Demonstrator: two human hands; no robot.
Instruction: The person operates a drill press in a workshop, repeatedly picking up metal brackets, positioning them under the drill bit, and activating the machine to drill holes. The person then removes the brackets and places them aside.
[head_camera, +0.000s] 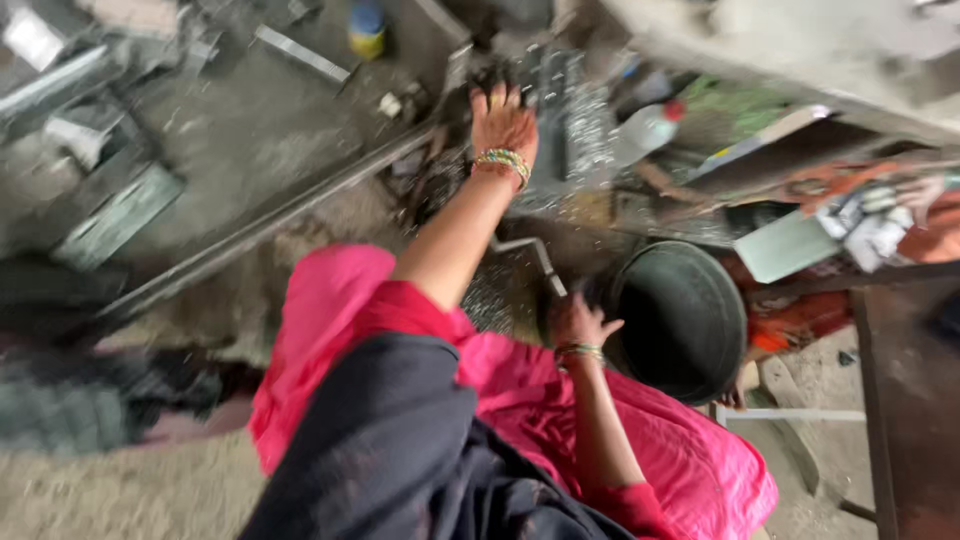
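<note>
mostly reaching: one hand in the metal scrap, one at the bucket rim

so far the work looks early or mid-way, judged only from how things lie: the heap of small shiny grey metal pieces (575, 130) is large and spread along the far edge of the grimy counter (250, 130), and the round black bucket (685, 320) by the person's right side shows only a dark inside; whether anything lies in it cannot be told.

the left hand (503, 125), with a band of coloured bangles at the wrist, is stretched out to the near-left edge of that heap. its fingers (497, 96) point away, slightly spread and bent down into dark, blurred scrap; whether they are closed on a piece cannot be told.

the right hand (578, 322) sits low, touching or just beside the left rim of the bucket, near a thin bent grey metal bar (535, 255). its fingers look loosely curled, thumb out; nothing held is clearly visible.

a white plastic bottle with a red cap (645, 130) lies just right of the heap.
</note>
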